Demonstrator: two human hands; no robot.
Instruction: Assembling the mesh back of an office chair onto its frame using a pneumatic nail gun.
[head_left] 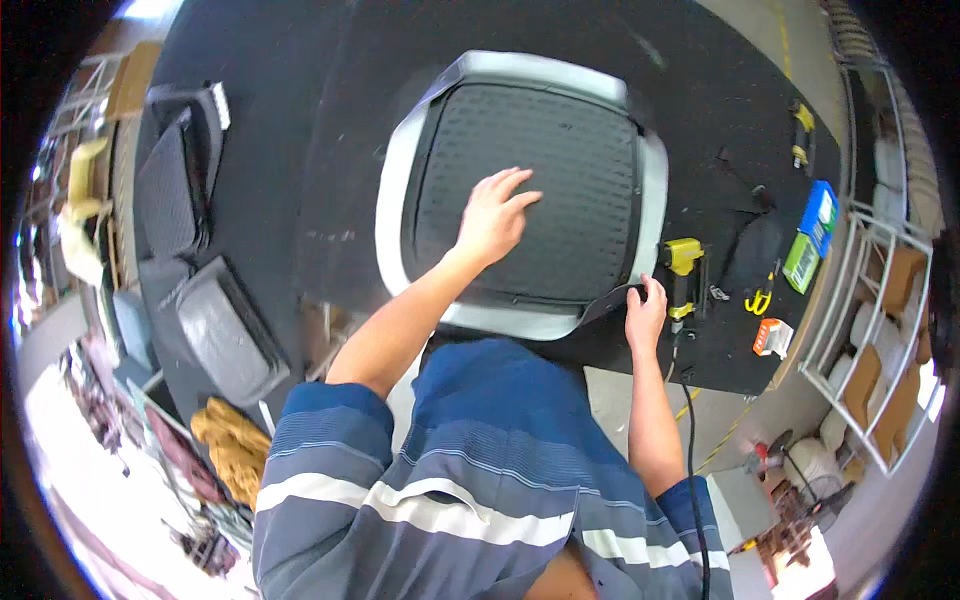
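Observation:
A chair seat cushion (pixel 395 215) with a pale grey padded rim lies on the black table, its dark textured panel (pixel 540 200) facing up. Over the left part of this panel is my left hand (pixel 492 215), its fingers spread and holding nothing; whether it touches the surface is hard to tell. At the cushion's near right corner my right hand (pixel 645 308) pinches a black fabric flap (pixel 608 301) that sticks out past the rim. Just beyond that hand, a yellow and black staple gun (pixel 684 262) lies beside the cushion.
An air hose (pixel 690 430) runs near my right arm. On the right lie yellow-handled cutters (pixel 760 298), a blue-green box (pixel 812 235), an orange-white box (pixel 772 338) and another yellow tool (pixel 802 130). Dark upholstered pieces (pixel 178 190) sit at the left. A white rack (pixel 870 330) stands right.

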